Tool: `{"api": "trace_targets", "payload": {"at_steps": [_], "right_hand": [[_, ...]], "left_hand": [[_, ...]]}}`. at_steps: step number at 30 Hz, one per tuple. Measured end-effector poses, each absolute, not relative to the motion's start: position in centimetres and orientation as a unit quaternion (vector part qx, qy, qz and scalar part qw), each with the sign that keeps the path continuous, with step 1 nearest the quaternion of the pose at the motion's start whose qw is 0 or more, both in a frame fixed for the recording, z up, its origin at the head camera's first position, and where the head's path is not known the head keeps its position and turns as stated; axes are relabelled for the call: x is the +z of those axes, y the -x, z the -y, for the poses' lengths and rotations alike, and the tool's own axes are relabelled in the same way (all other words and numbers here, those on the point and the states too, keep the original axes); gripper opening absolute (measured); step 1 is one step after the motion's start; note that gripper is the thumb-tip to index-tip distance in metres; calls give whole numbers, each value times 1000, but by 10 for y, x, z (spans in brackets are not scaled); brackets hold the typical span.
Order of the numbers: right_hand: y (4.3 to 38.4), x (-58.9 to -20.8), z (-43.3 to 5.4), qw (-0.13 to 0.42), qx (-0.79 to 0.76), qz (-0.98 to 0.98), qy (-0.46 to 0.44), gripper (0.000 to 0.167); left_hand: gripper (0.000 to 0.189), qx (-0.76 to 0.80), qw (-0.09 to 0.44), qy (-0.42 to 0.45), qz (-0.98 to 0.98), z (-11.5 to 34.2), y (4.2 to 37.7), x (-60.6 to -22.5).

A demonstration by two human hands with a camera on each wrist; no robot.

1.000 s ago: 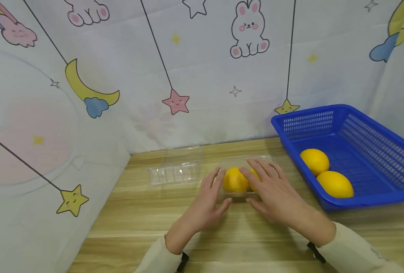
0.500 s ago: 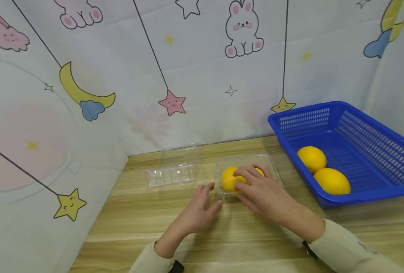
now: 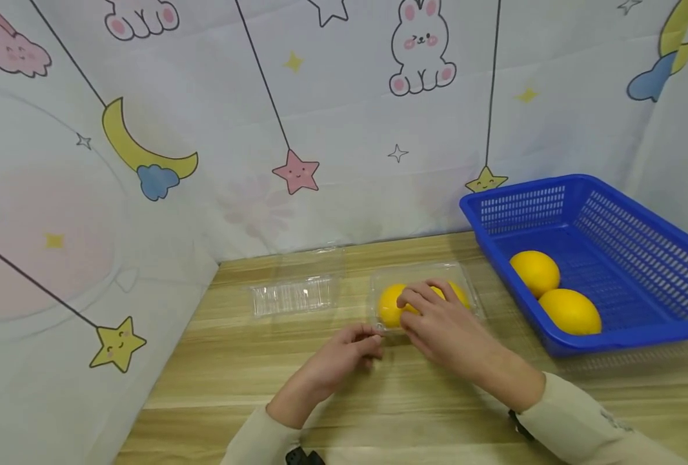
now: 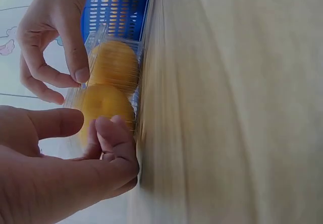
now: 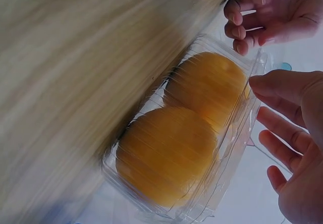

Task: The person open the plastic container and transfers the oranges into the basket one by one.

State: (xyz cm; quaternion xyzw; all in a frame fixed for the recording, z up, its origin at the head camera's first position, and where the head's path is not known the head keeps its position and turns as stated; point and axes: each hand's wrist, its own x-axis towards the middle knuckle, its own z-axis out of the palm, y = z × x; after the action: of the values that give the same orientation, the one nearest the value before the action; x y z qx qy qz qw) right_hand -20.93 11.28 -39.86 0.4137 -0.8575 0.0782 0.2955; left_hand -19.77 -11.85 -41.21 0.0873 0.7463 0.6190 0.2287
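Note:
A clear plastic clamshell box (image 3: 416,274) stands on the wooden table with two round yellow-orange fruits (image 3: 389,307) inside, side by side. Its lid lies over them. My right hand (image 3: 448,332) arches over the box from the right. In the right wrist view its thumb (image 5: 270,80) touches the seam along the box's edge, and the other fingers spread over the lid side. My left hand (image 3: 344,356), fingers bent, is at the box's near left corner. The left wrist view shows a gap between its thumb (image 4: 63,123) and fingers, with nothing gripped.
Another clear clamshell box (image 3: 294,296) stands unfolded on the table (image 3: 233,361) to the left, near the back wall. A blue plastic basket (image 3: 640,336) at the right holds two more yellow fruits (image 3: 570,312). A printed cloth (image 3: 350,194) hangs behind and at the left.
Both hands were around the box. My right hand has bent its fingers over the lid; my left hand has drawn back, then bent its fingers at the near left corner.

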Motion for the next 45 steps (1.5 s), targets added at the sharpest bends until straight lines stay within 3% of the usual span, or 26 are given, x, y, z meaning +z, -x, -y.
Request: {"api": "trace_targets", "payload": {"at_steps": [9,23,45], "right_hand": [[210,-398,-114,300,85,857,-411,15],[213,-402,-112,302,103,855,-410,16],[210,-397,-113,315,20,859,-403,10]], "left_hand": [[28,639,223,-82,-732,117,202,-412],[25,644,170,-43,-745,108,195,-412],[20,637,173,-34,-750,105,195,-411]]}}
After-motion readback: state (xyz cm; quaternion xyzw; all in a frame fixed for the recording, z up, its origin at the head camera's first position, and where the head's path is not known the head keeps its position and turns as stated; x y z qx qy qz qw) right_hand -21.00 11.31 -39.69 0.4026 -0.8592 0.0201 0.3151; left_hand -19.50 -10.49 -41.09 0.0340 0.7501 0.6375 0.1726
